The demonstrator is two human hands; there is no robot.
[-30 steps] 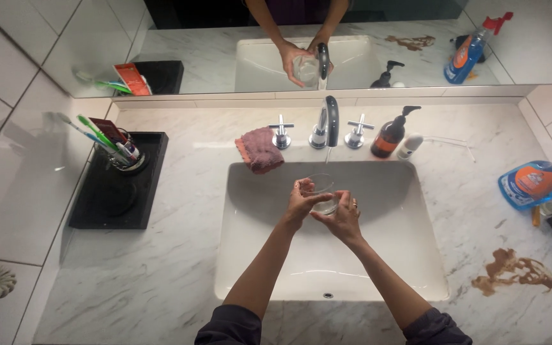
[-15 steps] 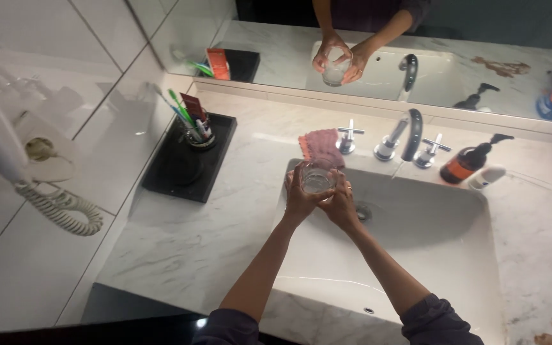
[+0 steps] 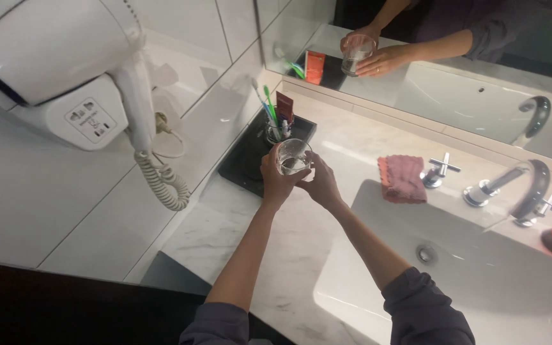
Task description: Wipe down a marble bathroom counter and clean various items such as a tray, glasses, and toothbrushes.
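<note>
Looking down from my head cam: I've got the glass (image 3: 293, 156) in both hands, left hand (image 3: 277, 177) wrapped around its near side and right hand (image 3: 319, 182) cupped against the other side, fingers closed on it. There's a bit of water in the bottom and it's upright. It's up above the marble counter (image 3: 225, 230), right at the near edge of the black tray (image 3: 243, 161), with the toothbrush cup (image 3: 276, 131) just behind it at the tray's far end. Open counter below my wrists. To the right, the pink cloth (image 3: 402, 177) lies by the sink's (image 3: 378, 268) back rim, well apart from my hands, and the tap (image 3: 531, 188) is further right. On the left wall, the hair dryer (image 3: 52, 57) and its curly cord (image 3: 161, 182) hang near the counter edge. The mirror (image 3: 455, 70) along the back shows the same grip.
</note>
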